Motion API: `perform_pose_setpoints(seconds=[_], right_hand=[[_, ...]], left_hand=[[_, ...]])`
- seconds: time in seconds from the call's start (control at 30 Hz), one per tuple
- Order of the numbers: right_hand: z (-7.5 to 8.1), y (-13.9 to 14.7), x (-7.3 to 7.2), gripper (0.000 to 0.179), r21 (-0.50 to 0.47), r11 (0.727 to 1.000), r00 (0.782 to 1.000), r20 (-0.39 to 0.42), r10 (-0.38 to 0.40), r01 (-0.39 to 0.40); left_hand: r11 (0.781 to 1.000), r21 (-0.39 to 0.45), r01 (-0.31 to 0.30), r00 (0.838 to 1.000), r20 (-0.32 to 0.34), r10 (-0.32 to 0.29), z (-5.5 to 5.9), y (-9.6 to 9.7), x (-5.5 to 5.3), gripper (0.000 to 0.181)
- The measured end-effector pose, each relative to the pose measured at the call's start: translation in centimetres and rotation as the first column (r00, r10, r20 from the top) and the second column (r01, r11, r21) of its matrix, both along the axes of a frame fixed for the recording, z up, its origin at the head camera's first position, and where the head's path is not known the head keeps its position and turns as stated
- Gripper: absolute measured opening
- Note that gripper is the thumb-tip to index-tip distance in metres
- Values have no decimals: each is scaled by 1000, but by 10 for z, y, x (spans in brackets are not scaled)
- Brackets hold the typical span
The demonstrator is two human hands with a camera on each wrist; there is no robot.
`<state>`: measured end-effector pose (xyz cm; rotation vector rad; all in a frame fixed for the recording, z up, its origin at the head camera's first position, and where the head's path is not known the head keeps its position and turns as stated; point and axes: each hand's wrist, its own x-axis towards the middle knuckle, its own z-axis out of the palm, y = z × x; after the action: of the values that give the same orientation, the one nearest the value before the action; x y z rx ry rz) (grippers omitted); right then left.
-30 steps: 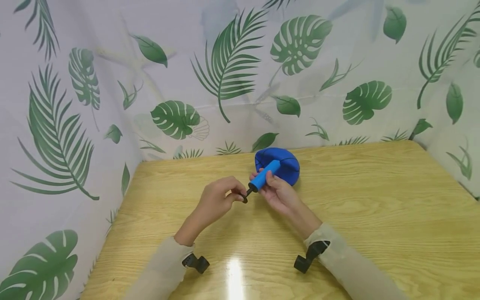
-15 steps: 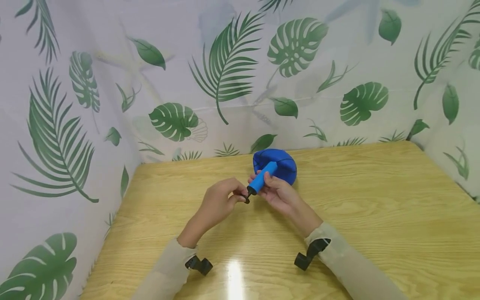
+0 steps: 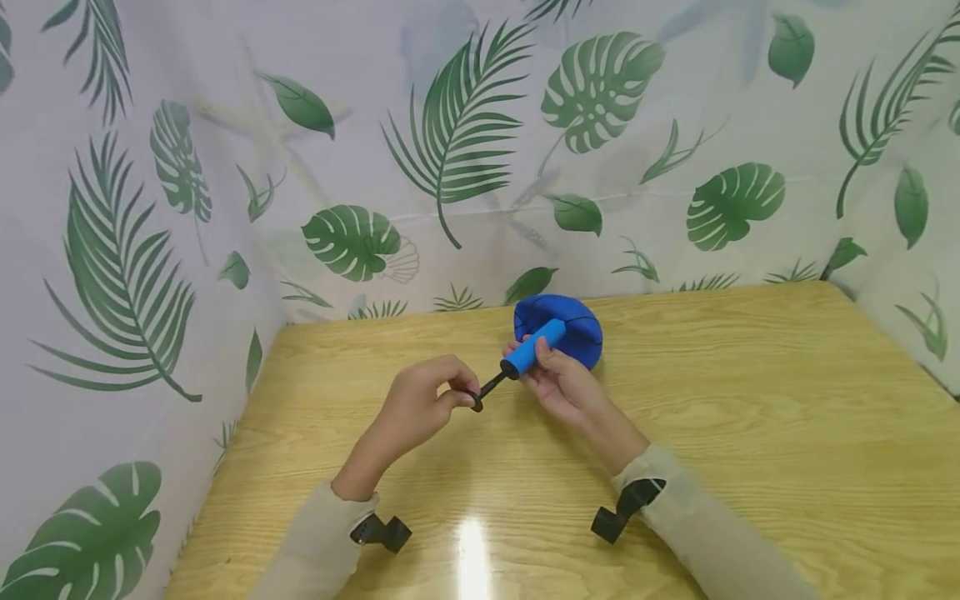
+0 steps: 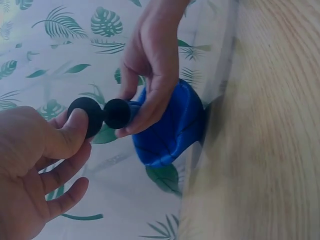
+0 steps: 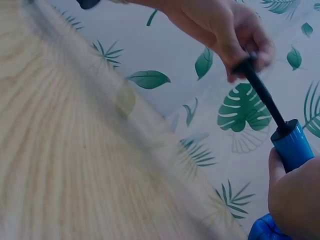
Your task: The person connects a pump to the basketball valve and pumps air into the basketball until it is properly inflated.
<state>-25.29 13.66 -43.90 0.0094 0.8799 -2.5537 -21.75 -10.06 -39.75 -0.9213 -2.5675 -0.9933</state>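
Blue pump (image 3: 538, 347) sat between the two hands, above the worktop (image 3: 735, 392), slanting, its handle end toward the person and its far end over the ball. Right hand (image 3: 566, 390) held the pump barrel, grip wrapped round it, thumb along the near side, other fingers partly hidden behind the barrel. Left hand (image 3: 416, 404) was left of the pump on the person's side; its grip was narrow, thumb and forefinger pinching the black handle (image 3: 476, 402), with the remaining fingers loosely bent in the left wrist view. Black rod (image 3: 493, 384) stuck out of the pump between handle and barrel, a good length showing, its inner end running into the black end cap (image 3: 510, 368). Blue ball (image 3: 587, 340), dented and creased with dark lines, was just beyond the pump; couldn't tell whether the pump tip was joined to it. Leaf-print cloth (image 3: 645, 221) stood behind the pump, past the worktop's back edge. Pale sleeves (image 3: 712, 533) and black wrist mounts (image 3: 611, 525) were on the person's side of the pump, one on each arm.
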Motion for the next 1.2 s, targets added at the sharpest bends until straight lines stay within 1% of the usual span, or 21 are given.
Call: perform_pose_setpoints(seconds=[0.1,0.2,0.27,0.37,0.43,0.5,0.53,0.6,0.67,0.73,0.77,0.83,0.93,1.03,1.13,1.2], right_hand=[[-1,-9,5,46,62,998,1000,-15,-3,4],[-3,-15,8,51,99,995,1000,-17,-17,19],[-5,-16,9,54,115,993,999,-23,-25,27],[-7,-16,9,54,143,989,999,-36,-30,35],[-7,-14,9,47,151,988,999,-46,-19,26],[-6,-12,8,39,154,988,999,-48,-13,20],[-6,-11,8,38,148,989,999,-44,-9,15],[-3,-7,6,40,116,993,999,-31,-9,13],[-1,-3,4,49,85,996,1000,-5,-23,23],[1,1,2,58,41,998,999,22,-38,37],[2,3,1,59,22,999,999,30,-44,43],[3,5,0,57,15,999,998,29,-49,48],[2,1,2,49,38,999,999,-8,-34,34],[0,-9,8,40,108,994,998,-68,-16,24],[-2,-18,14,41,174,984,994,-111,-2,21],[-3,-22,18,43,187,982,994,-111,-12,33]], left_hand=[[1000,9,-5,1000,5,5,-7,8,-8,14],[1000,19,-23,1000,11,23,-14,14,-15,13],[999,25,-33,999,22,33,-17,16,-16,13],[999,40,-32,998,54,30,-20,17,-15,13],[998,50,-30,996,88,26,-20,17,-13,12],[998,55,-27,994,103,21,-19,16,-11,11],[998,58,-24,994,112,17,-18,15,-11,10],[998,54,-18,992,127,11,-14,12,-8,10],[999,48,-5,990,139,-2,-10,6,-5,10],[999,50,6,985,171,-14,-5,-2,-1,11],[999,53,6,982,186,-16,-3,-6,2,12],[998,66,8,977,213,-22,1,-12,5,13],[996,90,14,972,231,-35,3,-17,7,14],[995,98,18,976,214,-39,-1,-13,4,15],[996,91,9,981,191,-27,-8,-5,-1,14],[996,86,-6,984,176,-10,-11,1,-4,13]])
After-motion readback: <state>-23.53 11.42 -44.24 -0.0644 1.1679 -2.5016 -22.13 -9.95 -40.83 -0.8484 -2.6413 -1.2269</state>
